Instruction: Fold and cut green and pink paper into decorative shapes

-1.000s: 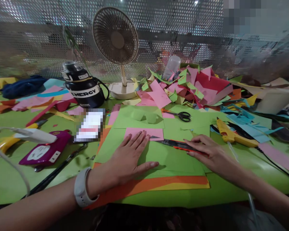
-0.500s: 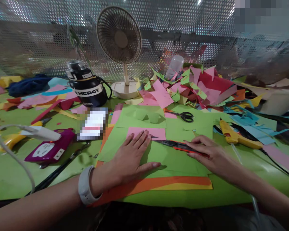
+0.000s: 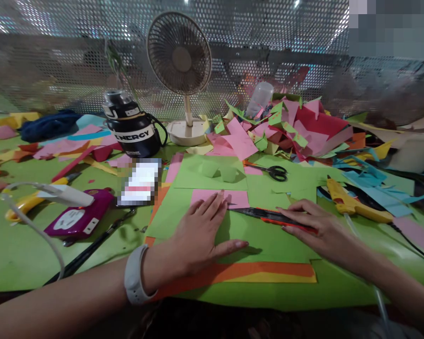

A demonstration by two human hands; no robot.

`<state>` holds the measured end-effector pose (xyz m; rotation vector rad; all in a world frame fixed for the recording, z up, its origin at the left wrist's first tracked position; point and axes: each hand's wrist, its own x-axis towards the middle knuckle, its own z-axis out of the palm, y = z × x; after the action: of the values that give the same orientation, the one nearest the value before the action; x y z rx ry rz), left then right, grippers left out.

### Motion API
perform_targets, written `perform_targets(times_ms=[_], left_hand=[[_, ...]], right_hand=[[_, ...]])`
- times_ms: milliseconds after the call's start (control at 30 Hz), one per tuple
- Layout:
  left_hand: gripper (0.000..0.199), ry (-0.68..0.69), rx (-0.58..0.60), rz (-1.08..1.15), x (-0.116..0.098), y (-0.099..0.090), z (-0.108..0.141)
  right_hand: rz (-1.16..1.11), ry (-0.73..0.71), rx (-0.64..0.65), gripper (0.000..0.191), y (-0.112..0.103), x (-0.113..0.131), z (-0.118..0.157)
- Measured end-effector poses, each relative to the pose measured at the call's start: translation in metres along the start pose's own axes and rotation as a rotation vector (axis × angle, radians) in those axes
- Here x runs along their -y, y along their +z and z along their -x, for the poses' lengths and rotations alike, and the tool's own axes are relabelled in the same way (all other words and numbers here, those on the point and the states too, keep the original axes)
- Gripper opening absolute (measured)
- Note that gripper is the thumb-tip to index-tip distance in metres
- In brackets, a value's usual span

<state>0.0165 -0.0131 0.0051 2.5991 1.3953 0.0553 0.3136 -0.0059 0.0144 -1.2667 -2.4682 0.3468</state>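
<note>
My left hand [image 3: 201, 230] lies flat with fingers stretched out, its fingertips pressing on a small pink paper strip [image 3: 201, 195]. A pale watch band circles that wrist. In my right hand [image 3: 313, 219], between thumb and fingers, is a slim black-and-red pointed tool [image 3: 265, 215]; whether it is a knife or snips I cannot tell. Its dark tip points left, at the pink strip's lower edge beside my left fingers. Beneath both hands are green paper sheets [image 3: 261, 240], with an orange sheet [image 3: 247, 270] showing at the front. Two small folded green paper pieces [image 3: 210, 168] stand behind the strip.
Scissors [image 3: 277, 173] and a yellow glue gun [image 3: 356, 207] with a cord lie right. A phone [image 3: 140, 182], purple box [image 3: 81, 216] and black bottle [image 3: 134, 134] stand left. Behind are a fan [image 3: 187, 132] and a heap of paper scraps [image 3: 282, 125].
The whole view has shifted slightly, so everything sits a little further right. My hands, the pink strip and the tool keep nearly the same places relative to each other.
</note>
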Motion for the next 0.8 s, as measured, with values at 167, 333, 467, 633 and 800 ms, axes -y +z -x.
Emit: perform_targets(times_ms=[167,333,467,633,800], left_hand=[[0.093,-0.024,-0.024,-0.009,0.011,-0.003,0.007],[0.097,-0.042,0.049,-0.024,0.026,0.002,0.019],[0.096,-0.032,0.027,-0.02,0.025,0.003,0.019],[0.094,-0.016,-0.017,-0.026,0.026,0.006,0.019],[0.093,0.001,-0.063,-0.043,0.028,0.011,0.02]], right_hand=[[0.004,0.002,0.022,0.035,-0.001,-0.002,0.002],[0.015,-0.011,0.006,0.034,0.002,0.005,-0.003],[0.0,-0.027,0.017,0.034,0.005,0.012,-0.012],[-0.007,-0.053,0.033,0.034,0.005,0.015,-0.013],[-0.019,-0.06,0.045,0.033,0.005,0.011,-0.006]])
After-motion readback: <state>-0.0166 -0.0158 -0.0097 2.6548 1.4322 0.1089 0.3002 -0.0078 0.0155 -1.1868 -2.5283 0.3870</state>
